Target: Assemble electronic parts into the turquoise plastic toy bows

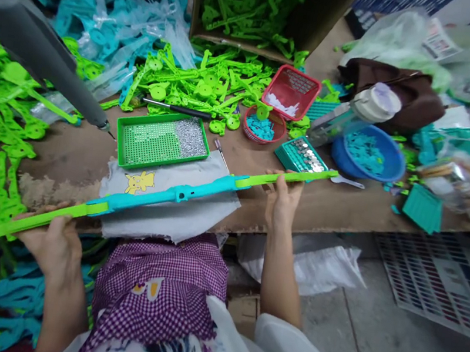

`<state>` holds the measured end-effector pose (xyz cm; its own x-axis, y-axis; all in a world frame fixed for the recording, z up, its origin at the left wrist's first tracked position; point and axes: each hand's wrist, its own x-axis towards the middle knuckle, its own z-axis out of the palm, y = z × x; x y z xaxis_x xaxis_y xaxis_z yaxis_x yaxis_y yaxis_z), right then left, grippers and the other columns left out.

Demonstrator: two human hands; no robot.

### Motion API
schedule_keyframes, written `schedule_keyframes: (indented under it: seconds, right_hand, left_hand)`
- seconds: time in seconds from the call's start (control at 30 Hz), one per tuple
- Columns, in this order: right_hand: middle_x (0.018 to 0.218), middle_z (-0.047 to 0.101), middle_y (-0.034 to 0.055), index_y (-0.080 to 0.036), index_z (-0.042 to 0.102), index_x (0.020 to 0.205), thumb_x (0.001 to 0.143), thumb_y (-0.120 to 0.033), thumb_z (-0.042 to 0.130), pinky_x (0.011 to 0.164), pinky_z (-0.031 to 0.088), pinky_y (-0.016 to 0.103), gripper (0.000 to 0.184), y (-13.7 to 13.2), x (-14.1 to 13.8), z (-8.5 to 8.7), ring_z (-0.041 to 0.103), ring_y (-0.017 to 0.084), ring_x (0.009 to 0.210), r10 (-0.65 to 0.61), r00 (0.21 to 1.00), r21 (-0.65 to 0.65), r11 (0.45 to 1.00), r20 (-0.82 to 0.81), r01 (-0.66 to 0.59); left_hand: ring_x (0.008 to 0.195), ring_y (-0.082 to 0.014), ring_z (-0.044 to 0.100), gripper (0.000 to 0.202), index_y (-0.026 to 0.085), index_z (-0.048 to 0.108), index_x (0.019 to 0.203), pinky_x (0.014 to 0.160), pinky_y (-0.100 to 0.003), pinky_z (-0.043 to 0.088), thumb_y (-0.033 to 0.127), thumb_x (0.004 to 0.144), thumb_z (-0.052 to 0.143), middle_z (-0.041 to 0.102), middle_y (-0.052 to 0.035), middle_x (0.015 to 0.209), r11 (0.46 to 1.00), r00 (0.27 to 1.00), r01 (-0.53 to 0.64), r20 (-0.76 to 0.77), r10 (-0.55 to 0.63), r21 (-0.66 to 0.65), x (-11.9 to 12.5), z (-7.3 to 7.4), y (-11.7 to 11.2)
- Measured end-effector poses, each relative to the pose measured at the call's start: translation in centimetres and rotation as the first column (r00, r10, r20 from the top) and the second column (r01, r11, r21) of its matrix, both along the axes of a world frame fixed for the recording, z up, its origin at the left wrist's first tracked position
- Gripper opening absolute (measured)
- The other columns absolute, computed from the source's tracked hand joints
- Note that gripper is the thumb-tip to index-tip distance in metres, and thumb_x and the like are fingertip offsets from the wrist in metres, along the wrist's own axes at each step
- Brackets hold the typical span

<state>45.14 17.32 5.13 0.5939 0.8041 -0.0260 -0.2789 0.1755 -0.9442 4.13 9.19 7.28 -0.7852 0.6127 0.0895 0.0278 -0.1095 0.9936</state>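
A long plastic bar (169,194), blue in the middle with green arms at both ends, stretches across in front of me. My left hand (53,239) is closed around its left green arm, which runs out past the left edge of the view. The right green arm is gripped by my right hand (283,201), its fingers partly hidden behind the bar. Under the bar's middle lies a pale cloth (164,227) with a yellow cartoon figure. Just beyond it stands a green perforated tray (141,146) with small silvery screws heaped at its right end.
A grey electric screwdriver (53,55) hangs point-down at left. Green parts (214,80) are heaped behind the tray, near a black-handled screwdriver (178,109). Red baskets (294,90), a teal tray (291,156) of metal pieces and a blue bowl (391,165) stand at right.
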Motion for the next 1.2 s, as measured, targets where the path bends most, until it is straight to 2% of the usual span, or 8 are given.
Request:
schedule_keyframes:
  seconds: [0.1,0.4,0.57,0.73,0.8,0.9,1.07,1.2]
  right_hand:
    - [0.094,0.056,-0.0069,-0.030,0.044,0.099,0.060,-0.039,0.083,0.080,0.054,0.031,0.056,-0.5,-0.1,-0.4,0.067,0.012,0.085,-0.042,0.992,0.003,0.999,0.115,0.042]
    - [0.094,0.055,0.0006,-0.025,0.043,0.098,0.059,-0.057,0.078,0.069,0.056,0.036,0.061,-1.2,2.4,-1.0,0.061,0.016,0.079,-0.064,0.911,-0.159,0.977,0.408,0.140]
    - [0.080,0.058,0.0008,-0.022,0.052,0.094,0.062,-0.065,0.072,0.061,0.052,0.035,0.057,-1.1,2.9,-1.6,0.058,0.019,0.072,0.163,0.824,-0.373,0.926,0.543,0.063]
    - [0.117,0.060,0.0171,-0.017,0.057,0.120,0.089,-0.057,0.049,0.087,0.049,0.046,0.051,-2.2,-1.4,1.7,0.059,0.029,0.106,-0.097,0.436,-0.045,0.951,0.895,0.305]
    - [0.118,0.064,0.0159,-0.019,0.061,0.117,0.096,-0.050,0.039,0.091,0.047,0.044,0.044,-2.5,-3.9,2.8,0.060,0.027,0.110,0.057,0.327,-0.077,0.996,0.943,0.049]
    - [0.111,0.072,0.0106,-0.023,0.068,0.110,0.099,-0.045,0.034,0.088,0.044,0.039,0.041,-2.4,-6.5,3.1,0.064,0.024,0.105,0.377,0.074,-0.335,0.885,0.923,-0.324]
    - [0.101,0.075,0.0083,-0.023,0.066,0.112,0.101,-0.045,0.031,0.091,0.035,0.040,0.043,-1.8,-6.7,2.4,0.065,0.023,0.093,0.393,-0.225,-0.452,0.799,0.892,-0.397]
    - [0.090,0.075,0.0081,-0.022,0.067,0.102,0.099,-0.049,0.032,0.087,0.033,0.040,0.044,-1.2,-5.7,2.0,0.064,0.023,0.084,0.339,-0.310,-0.449,0.780,0.888,-0.435]
  left_hand:
    - [0.079,-0.0179,0.064,0.049,0.031,0.032,0.087,0.070,-0.039,0.058,0.012,0.054,0.063,0.053,0.0097,0.084,1.000,1.000,0.022,-0.005,-0.022,-0.014,-0.3,-0.1,0.0]
    - [0.078,-0.0132,0.063,0.057,0.026,0.045,0.094,0.074,-0.030,0.055,0.012,0.050,0.078,0.062,0.0061,0.086,0.995,0.984,0.089,0.152,-0.096,0.052,-1.6,-0.6,-0.5]
    - [0.068,-0.0097,0.057,0.047,0.021,0.049,0.087,0.069,-0.025,0.050,0.034,0.057,0.082,0.057,0.0059,0.074,0.992,0.988,-0.031,0.153,0.012,0.124,-3.7,-2.4,1.2]
    - [0.071,-0.0090,0.055,0.055,0.024,0.052,0.091,0.071,-0.022,0.049,0.040,0.052,0.089,0.055,0.0057,0.080,0.973,0.963,0.086,0.232,-0.137,0.216,-4.8,-3.9,3.4]
    - [0.073,-0.0088,0.055,0.055,0.026,0.055,0.092,0.071,-0.021,0.048,0.043,0.053,0.089,0.055,0.0049,0.083,0.962,0.964,0.109,0.212,-0.164,0.249,-4.8,-4.0,3.7]
    - [0.071,-0.0084,0.054,0.054,0.026,0.056,0.093,0.070,-0.020,0.048,0.048,0.055,0.088,0.055,0.0043,0.082,0.952,0.970,0.111,0.177,-0.167,0.287,-4.5,-4.0,3.8]
    - [0.074,-0.0109,0.058,0.052,0.026,0.056,0.100,0.073,-0.023,0.049,0.055,0.065,0.080,0.057,0.0026,0.082,0.972,0.987,0.051,0.138,-0.084,0.227,-4.0,-4.3,3.7]
    - [0.072,-0.0101,0.061,0.043,0.029,0.055,0.107,0.074,-0.022,0.049,0.044,0.073,0.078,0.060,0.0036,0.082,0.969,0.957,0.039,0.270,-0.107,0.245,-3.2,-4.1,3.6]
